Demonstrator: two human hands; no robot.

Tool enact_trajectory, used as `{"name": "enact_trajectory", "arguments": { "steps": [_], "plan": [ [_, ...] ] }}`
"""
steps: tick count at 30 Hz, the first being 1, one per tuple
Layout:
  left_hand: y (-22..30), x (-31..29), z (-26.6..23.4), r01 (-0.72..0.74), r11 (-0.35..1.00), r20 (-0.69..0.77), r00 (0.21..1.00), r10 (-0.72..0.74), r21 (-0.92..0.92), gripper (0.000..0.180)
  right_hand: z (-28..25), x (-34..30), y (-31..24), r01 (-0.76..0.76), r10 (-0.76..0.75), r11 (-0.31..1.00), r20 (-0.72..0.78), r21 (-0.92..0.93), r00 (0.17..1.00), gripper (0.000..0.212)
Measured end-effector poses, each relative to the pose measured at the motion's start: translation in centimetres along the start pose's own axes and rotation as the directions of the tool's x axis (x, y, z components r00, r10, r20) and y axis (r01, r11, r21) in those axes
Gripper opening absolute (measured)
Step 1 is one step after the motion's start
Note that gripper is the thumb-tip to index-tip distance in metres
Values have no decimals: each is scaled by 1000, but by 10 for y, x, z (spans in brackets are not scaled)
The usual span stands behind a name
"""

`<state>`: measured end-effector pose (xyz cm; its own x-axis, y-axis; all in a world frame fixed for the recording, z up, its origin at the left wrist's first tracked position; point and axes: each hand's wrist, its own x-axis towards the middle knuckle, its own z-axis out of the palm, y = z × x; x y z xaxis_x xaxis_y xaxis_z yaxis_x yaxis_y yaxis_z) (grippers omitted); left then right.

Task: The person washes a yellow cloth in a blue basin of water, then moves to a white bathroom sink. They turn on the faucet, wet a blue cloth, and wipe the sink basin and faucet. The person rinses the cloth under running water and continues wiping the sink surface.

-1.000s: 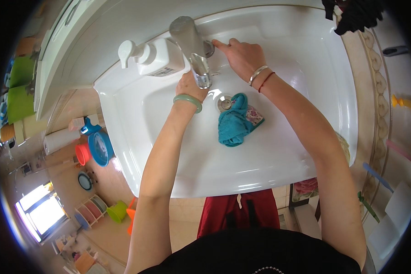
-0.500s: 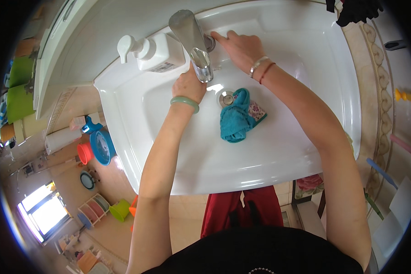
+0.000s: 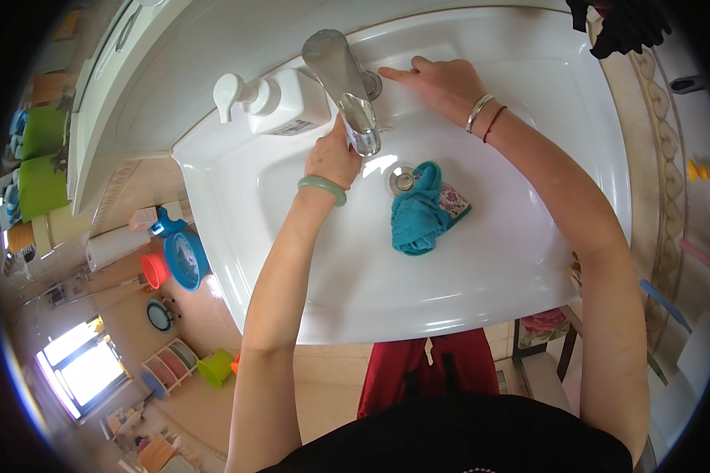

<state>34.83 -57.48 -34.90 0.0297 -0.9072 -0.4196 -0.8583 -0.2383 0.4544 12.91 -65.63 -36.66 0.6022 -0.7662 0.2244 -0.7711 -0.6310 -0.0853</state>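
Observation:
A chrome faucet (image 3: pixel 333 63) rises at the back of the white sink (image 3: pixel 355 303). Beside its spout, on the left, is my left hand (image 3: pixel 334 159), with a green bangle at the wrist. One finger points up along the faucet; the others are mostly hidden, and no held thing shows. My right hand (image 3: pixel 448 85) stretches its index finger toward the faucet's base, the other fingers loosely bent, holding nothing. Whether that fingertip touches the base I cannot tell. Below the spout, a crumpled teal cloth (image 3: pixel 420 217) with a floral patch lies against the round drain (image 3: pixel 401 180).
A white pump bottle (image 3: pixel 292 102) stands on the sink's back left ledge. Black cloth (image 3: pixel 627 30) hangs at the far right corner. Down to the left are a blue basin (image 3: pixel 186 260), a red bucket (image 3: pixel 155 270) and a green bucket (image 3: pixel 214 367).
The view has shifted slightly, so everything sits a little lower and to the right. Both hands remain by the faucet; the right fingertip keeps close to its base. The cloth has not moved in the sink.

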Motion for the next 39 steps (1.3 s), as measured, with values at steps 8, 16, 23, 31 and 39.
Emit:
{"name": "enact_trajectory", "arguments": {
  "steps": [8, 16, 23, 31, 39],
  "plan": [
    [18, -1, -5, 104, 988, 118, 989, -89, -118, 66, -4, 27, 20, 179, -179, 981, 8, -73, 984, 62],
    [-8, 4, 7, -61, 997, -11, 998, 60, -37, 67, -1, 14, 24, 150, -150, 989, 24, -12, 988, 62],
    [-11, 7, 9, 5, 1000, 58, 998, -4, -21, 68, -4, 18, 15, 141, -136, 987, 69, -74, 988, 56],
    [-7, 7, 15, -34, 999, 11, 999, 34, -10, 65, 2, 7, -14, -61, 61, 998, 21, 23, 998, 42],
    [-12, 6, 12, -42, 997, 28, 999, 41, 65, 55, -7, -22, -39, -181, 175, 980, 68, 87, 982, 35]
  ]
}}
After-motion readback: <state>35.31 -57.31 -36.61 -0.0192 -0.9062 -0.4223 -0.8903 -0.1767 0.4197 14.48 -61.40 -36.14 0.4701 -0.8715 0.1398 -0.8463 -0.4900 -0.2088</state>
